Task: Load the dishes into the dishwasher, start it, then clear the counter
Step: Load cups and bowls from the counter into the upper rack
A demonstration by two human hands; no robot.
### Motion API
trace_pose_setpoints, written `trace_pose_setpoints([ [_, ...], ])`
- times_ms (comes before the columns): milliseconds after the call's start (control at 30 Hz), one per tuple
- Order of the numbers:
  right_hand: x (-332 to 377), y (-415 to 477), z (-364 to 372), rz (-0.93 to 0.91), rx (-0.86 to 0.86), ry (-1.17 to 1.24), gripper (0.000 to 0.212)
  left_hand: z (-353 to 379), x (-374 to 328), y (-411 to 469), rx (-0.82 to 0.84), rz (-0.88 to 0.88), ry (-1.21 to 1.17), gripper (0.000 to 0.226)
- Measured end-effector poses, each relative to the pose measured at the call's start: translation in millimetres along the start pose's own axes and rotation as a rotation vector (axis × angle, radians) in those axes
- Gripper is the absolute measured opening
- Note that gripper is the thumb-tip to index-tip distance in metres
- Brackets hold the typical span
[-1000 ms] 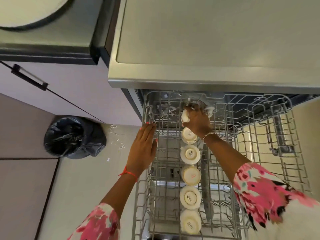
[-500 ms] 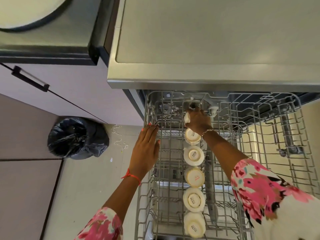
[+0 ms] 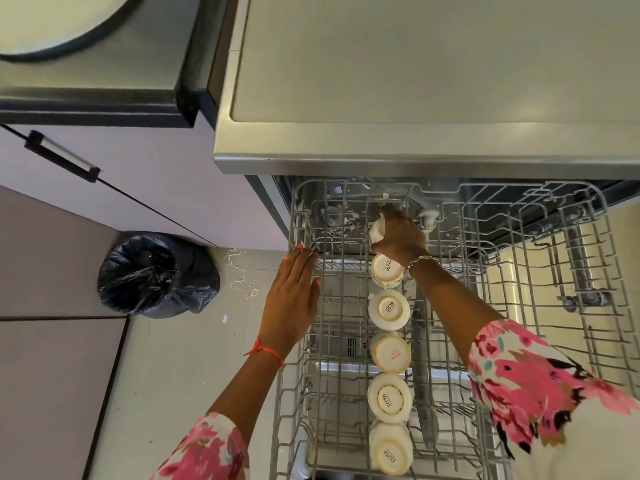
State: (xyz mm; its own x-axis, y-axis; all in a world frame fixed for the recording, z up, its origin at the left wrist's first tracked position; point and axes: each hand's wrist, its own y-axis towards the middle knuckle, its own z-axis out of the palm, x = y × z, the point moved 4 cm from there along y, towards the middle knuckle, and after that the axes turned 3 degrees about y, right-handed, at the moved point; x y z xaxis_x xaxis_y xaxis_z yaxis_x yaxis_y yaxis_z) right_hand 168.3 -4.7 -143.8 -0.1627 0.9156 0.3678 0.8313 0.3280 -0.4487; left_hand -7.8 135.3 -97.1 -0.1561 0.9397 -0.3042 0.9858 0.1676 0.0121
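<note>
Not much has moved over the last second: right hand (image 3: 400, 239) still curled round a cup (image 3: 377, 230) at the far end of the rack (image 3: 295, 237), just behind the row (image 3: 389, 308) of five upturned ones. Left hand (image 3: 292, 299) stays flat, fingers straight, on the rack's left rim. So I'd say number six is still being seated. Tight back there, the counter (image 3: 415, 81) lip overhangs it. Right of the row it's just bare wire, loads of room.

Six cups (image 3: 388, 308), one rack (image 3: 485, 183), one bin (image 3: 156, 275)
</note>
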Motion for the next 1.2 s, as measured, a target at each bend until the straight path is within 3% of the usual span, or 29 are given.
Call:
trace_pose_setpoints([
  [233, -4, 0, -4, 0.038, -0.034, 0.044, 0.072, 3, 2, -1, -0.011, 0.0, -0.008, 0.047],
  [533, -6, -2, 1, 0.093, -0.018, 0.126, 0.083, 4, 3, -1, -0.037, 0.014, -0.008, 0.045],
  [800, 11, -55, -4, 0.021, -0.146, 0.088, 0.075, 5, 3, -7, -0.016, 0.045, 0.018, 0.046],
  [967, 39, -123, 0, -0.091, 0.005, 0.001, 0.07, -17, 16, -63, 0.086, 0.016, 0.027, 0.06],
  [1100, 81, -179, 1, -0.263, 0.005, 0.013, 0.063, -59, 57, -111, 0.158, -0.037, 0.027, 0.062],
  [1167, 113, -202, 1, -0.319, 0.022, -0.008, 0.071, -89, 84, -130, 0.143, -0.092, 0.009, 0.066],
  [1200, 133, -209, 3, -0.347, 0.022, -0.019, 0.086, -105, 101, -138, 0.121, -0.116, -0.01, 0.068],
])
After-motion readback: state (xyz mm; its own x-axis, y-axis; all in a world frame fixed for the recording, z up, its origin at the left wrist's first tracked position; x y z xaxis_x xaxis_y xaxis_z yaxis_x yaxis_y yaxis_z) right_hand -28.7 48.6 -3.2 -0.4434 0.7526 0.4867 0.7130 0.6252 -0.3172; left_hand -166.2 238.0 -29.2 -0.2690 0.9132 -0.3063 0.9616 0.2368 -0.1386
